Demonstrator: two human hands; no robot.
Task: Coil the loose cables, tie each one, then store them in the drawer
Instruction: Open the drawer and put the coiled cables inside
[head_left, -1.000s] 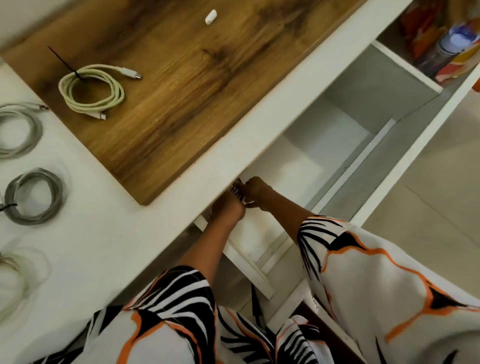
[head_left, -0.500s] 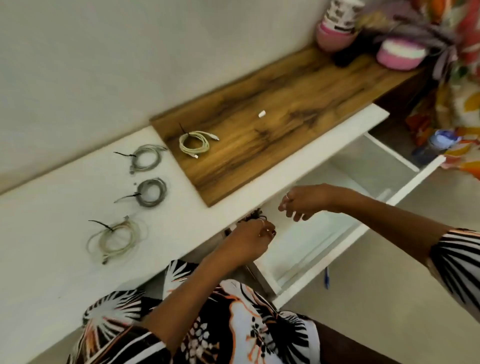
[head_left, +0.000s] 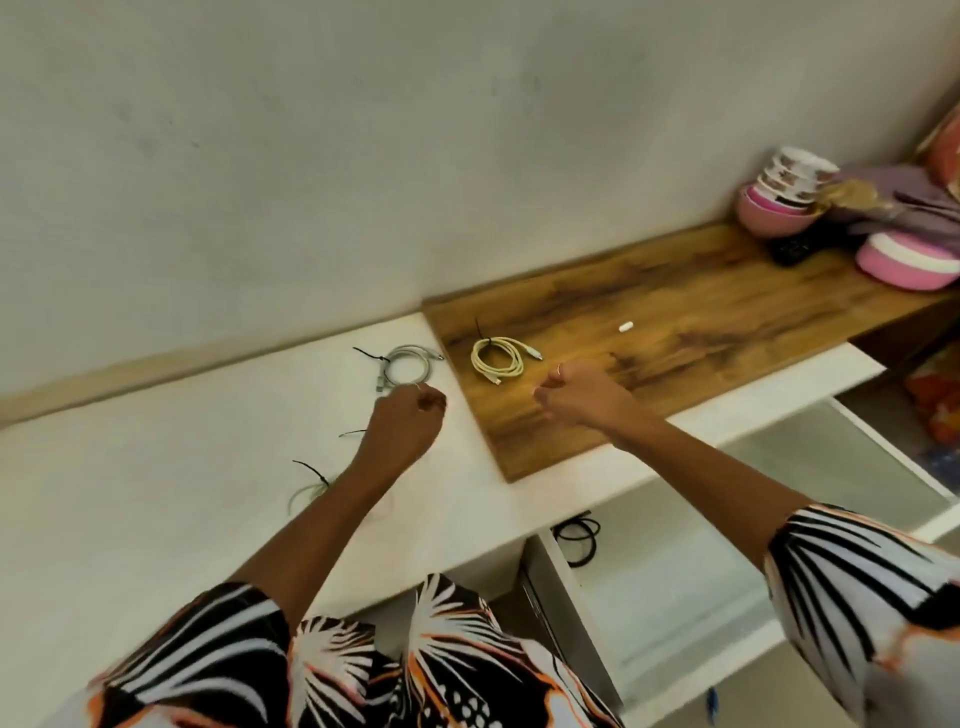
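Both hands, left hand (head_left: 410, 423) and right hand (head_left: 571, 395), hover curled, each grip empty, above the counter edge (head_left: 571, 499).

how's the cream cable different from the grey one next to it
The cream cable lies on the brown wooden top; the grey cable lies on the white counter. The cream one is pale yellow and coiled into a flatter oval; the grey one forms a rounder ring. The left hand is at the grey coil's near edge; the right hand is apart from the cream coil. Both are coiled and tied with a black zip tie.
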